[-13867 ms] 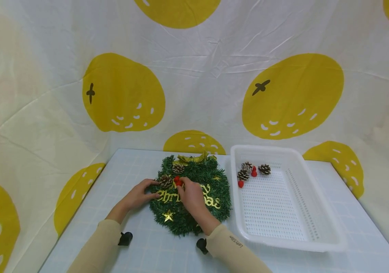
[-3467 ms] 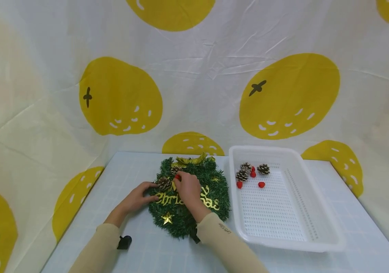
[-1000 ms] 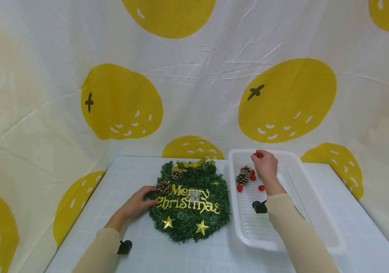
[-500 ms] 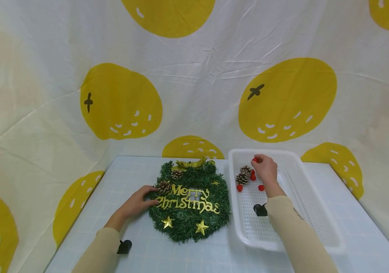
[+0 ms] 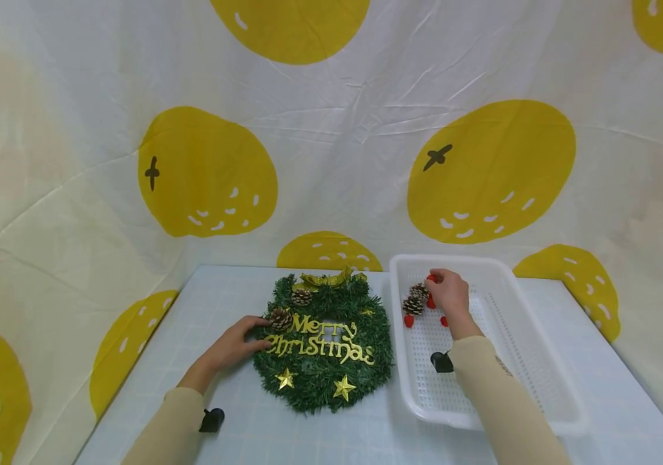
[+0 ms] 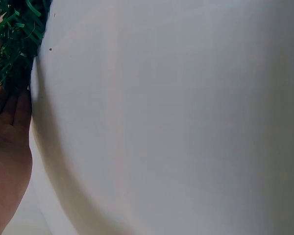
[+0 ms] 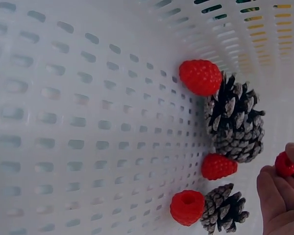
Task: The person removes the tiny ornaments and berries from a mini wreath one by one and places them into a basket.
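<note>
A green tinsel wreath [image 5: 311, 378] with gold "Merry Christmas" lettering lies flat on the table. My left hand [image 5: 238, 342] grips its left edge beside a pine cone [image 5: 280, 319]; in the left wrist view some fingers [image 6: 12, 107] reach under the tinsel. Over the far left part of the white plastic basket [image 5: 570, 423], my right hand [image 5: 452, 294] pinches a red toy raspberry [image 7: 285, 164] between thumb and fingers. Below it in the basket are loose raspberries [image 7: 187, 207] and pine cones [image 7: 235, 112]. In the head view the right hand hides one of those cones.
The basket stands right of the wreath, its raised rim between them. Another pine cone [image 5: 302, 296], a gold bow [image 5: 326, 279] and gold stars [image 5: 344, 387] are on the wreath. A patterned cloth [image 5: 343, 181] hangs behind the table.
Since 3.5 seconds ago my right hand has moved from the wreath to the basket. Within the last second it has lowered slightly, holding a raspberry. The left hand keeps its place.
</note>
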`<state>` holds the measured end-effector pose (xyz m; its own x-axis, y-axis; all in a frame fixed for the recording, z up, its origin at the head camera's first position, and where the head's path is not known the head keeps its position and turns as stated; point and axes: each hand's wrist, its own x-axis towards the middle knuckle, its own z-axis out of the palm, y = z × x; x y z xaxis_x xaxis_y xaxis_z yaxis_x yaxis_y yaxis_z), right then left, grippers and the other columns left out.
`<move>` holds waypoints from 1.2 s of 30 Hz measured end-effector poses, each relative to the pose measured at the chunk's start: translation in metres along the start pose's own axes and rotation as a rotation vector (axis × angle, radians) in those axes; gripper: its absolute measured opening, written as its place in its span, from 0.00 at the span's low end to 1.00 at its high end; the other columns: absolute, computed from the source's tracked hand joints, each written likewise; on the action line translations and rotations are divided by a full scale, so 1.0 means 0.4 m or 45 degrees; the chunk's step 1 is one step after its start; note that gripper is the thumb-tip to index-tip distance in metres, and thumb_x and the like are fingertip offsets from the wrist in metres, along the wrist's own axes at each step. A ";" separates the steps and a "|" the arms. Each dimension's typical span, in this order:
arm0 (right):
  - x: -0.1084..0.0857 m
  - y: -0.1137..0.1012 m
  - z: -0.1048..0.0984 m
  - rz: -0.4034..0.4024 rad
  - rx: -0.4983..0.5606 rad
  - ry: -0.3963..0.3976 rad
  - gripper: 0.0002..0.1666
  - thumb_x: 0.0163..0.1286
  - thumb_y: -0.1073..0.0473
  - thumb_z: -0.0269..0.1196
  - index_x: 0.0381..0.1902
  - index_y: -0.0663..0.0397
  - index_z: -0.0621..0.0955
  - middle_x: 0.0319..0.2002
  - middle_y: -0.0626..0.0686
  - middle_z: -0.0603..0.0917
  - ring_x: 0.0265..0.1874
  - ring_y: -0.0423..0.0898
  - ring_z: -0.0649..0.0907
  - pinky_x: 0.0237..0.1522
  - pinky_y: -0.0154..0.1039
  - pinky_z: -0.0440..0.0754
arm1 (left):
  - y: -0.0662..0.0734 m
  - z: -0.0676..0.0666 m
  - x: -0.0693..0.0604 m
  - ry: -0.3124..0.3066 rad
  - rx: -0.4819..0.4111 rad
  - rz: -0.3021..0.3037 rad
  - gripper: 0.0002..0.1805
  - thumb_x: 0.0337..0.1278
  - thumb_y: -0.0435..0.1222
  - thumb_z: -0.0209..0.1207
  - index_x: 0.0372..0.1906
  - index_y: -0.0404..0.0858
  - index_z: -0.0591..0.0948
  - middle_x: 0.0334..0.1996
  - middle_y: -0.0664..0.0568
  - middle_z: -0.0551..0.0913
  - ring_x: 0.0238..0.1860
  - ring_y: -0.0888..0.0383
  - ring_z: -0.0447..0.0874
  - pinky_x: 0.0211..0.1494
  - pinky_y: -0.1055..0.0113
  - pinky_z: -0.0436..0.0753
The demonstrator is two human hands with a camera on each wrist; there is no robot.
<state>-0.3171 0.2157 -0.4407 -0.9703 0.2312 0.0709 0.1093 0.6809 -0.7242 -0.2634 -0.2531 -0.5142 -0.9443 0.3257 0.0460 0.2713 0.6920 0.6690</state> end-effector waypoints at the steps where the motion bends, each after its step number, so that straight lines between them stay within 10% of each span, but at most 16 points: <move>1: 0.000 0.001 0.001 -0.003 -0.002 -0.002 0.24 0.73 0.57 0.57 0.63 0.63 0.75 0.57 0.66 0.78 0.55 0.61 0.77 0.55 0.52 0.78 | 0.001 -0.001 0.000 -0.001 -0.001 0.000 0.31 0.60 0.51 0.64 0.63 0.39 0.75 0.64 0.40 0.70 0.68 0.38 0.64 0.69 0.40 0.63; 36: -0.015 -0.151 -0.022 -0.228 0.188 -0.042 0.31 0.74 0.49 0.58 0.69 0.59 0.71 0.63 0.61 0.76 0.62 0.56 0.76 0.59 0.53 0.75 | -0.006 -0.001 0.003 -0.008 -0.017 0.010 0.31 0.59 0.51 0.65 0.63 0.39 0.75 0.64 0.40 0.71 0.68 0.38 0.64 0.68 0.41 0.63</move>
<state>-0.3158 0.1793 -0.3915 -0.9782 0.0914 0.1864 -0.0955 0.5991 -0.7950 -0.2651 -0.2545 -0.5154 -0.9410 0.3350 0.0467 0.2760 0.6807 0.6785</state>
